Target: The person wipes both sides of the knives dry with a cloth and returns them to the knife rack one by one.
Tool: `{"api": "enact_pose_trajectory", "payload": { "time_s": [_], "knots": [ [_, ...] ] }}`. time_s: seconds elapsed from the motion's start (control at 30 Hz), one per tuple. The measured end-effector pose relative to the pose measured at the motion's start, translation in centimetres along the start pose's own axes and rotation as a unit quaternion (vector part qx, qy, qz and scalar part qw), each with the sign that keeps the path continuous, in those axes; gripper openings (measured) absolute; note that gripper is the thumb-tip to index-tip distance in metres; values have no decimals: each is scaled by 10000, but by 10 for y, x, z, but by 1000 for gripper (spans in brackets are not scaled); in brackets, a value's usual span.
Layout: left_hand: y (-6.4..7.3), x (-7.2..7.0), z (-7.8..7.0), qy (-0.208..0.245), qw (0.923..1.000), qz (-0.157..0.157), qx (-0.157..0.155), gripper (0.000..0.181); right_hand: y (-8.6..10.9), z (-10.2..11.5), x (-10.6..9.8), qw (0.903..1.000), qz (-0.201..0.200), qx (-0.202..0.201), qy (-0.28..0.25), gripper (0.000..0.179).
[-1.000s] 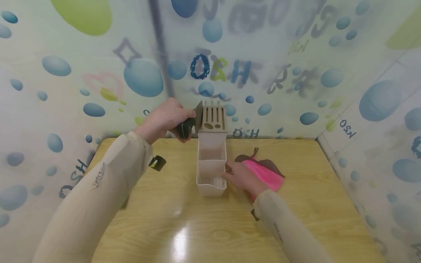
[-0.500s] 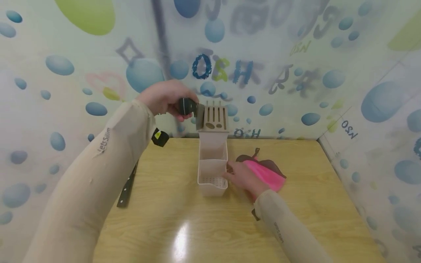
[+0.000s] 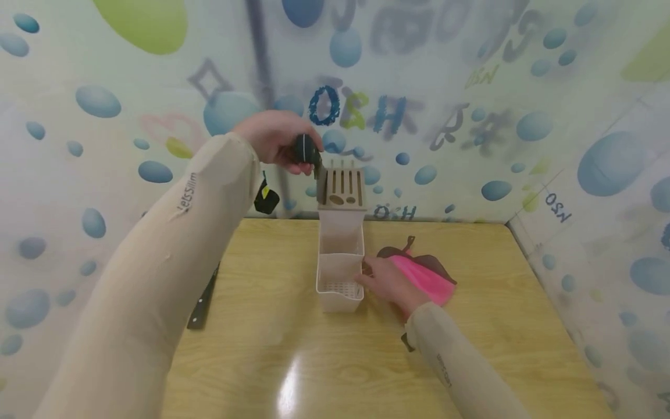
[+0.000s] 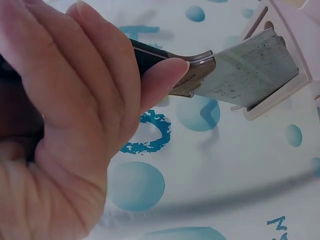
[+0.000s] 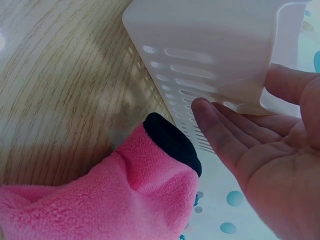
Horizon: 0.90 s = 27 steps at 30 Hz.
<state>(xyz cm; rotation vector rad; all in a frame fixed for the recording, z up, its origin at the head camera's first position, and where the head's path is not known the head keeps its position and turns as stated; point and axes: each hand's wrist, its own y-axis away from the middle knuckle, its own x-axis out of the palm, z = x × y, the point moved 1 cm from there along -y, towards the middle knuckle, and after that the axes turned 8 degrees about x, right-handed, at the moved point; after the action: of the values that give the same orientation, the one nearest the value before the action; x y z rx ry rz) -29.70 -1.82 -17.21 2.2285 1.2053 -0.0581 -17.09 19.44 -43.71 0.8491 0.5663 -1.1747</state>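
Observation:
In the head view, my left hand (image 3: 280, 139) grips the black handle of a cleaver (image 3: 309, 150) from above. Its broad metal blade (image 4: 250, 67) reaches into the end slot of a slotted brown top (image 3: 346, 189), on the tall back of a white utensil holder (image 3: 341, 302). Part of the blade is hidden inside. My right hand (image 3: 389, 280) is at the holder's right side. In the right wrist view, the thumb touches the wall's edge, while the other fingers (image 5: 220, 130) extend, nearly straight, along the slotted side wall.
A pink cloth (image 3: 421, 279) with dark brown trim lies right of the holder, near my right hand. Another knife (image 3: 201, 308) lies on the wooden table (image 3: 272, 349) at left, partly behind my left sleeve. A patterned wall (image 3: 445, 134) rises behind the table.
My left hand has risen and shifted slightly right, turning the cleaver more upright, its blade now at the end slot. The right hand has stayed beside the holder.

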Motion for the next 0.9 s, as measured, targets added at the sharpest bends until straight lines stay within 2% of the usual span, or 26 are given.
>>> {"api": "enact_pose_trajectory", "payload": {
  "time_s": [0.27, 0.4, 0.5, 0.6, 0.67, 0.73, 0.83, 0.9],
  "knots": [
    [-17, 6, -10, 505, 9975, -309, -387, 53, 3, 0, -2, 9999, -52, 90, -2, 34],
    [-24, 6, -7, 820, 9957, -186, -391, 47, 4, -1, -1, 10000, -42, 72, 27, 35],
    [-27, 4, -3, 1067, 9939, -78, -286, 35, 4, -1, 1, 10000, -69, 32, 22, 36],
    [-28, 4, 3, 1304, 9914, -93, -21, 28, 4, -2, 3, 10000, -95, -1, -15, 36],
    [-27, 4, 8, 1453, 9890, -179, 229, 34, 3, -2, 4, 9999, -106, -32, -53, 36],
    [-27, 6, 13, 1551, 9861, -276, 534, 48, 3, -2, 4, 9999, -114, -59, -68, 36],
    [-26, 10, 21, 1389, 9851, -401, 936, 69, 4, -3, 4, 9999, -106, -56, -110, 37],
    [-27, 12, 26, 1122, 9856, -454, 1177, 71, 4, -3, 3, 9998, -105, -41, -137, 36]
  ]
}}
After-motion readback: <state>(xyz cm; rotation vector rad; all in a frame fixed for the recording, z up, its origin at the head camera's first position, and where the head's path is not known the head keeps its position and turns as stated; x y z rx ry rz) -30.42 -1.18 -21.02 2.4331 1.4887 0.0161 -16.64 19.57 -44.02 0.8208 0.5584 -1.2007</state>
